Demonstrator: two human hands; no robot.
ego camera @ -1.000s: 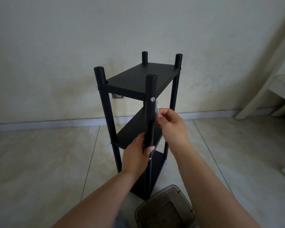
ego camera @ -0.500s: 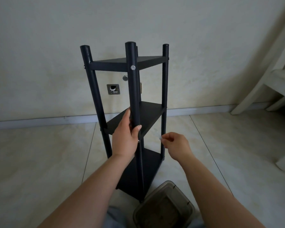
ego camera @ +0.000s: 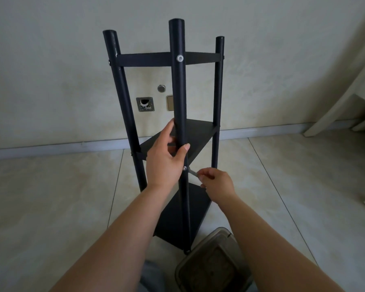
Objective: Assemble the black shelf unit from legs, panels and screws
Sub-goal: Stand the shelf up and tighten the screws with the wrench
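At frame centre, the small silver screw (ego camera: 185, 168) in the upright black metal front leg (ego camera: 179, 102) lies just left of the right hand (ego camera: 217, 181), which pinches a thin silver key (ego camera: 192, 172); the left hand (ego camera: 167, 159) clasps the leg above.

Both forearms reached forward. Left hand (ego camera: 163, 160) gripped front leg (ego camera: 180, 106); right hand (ego camera: 217, 182) pinched small tool (ego camera: 192, 172), fingers curled.
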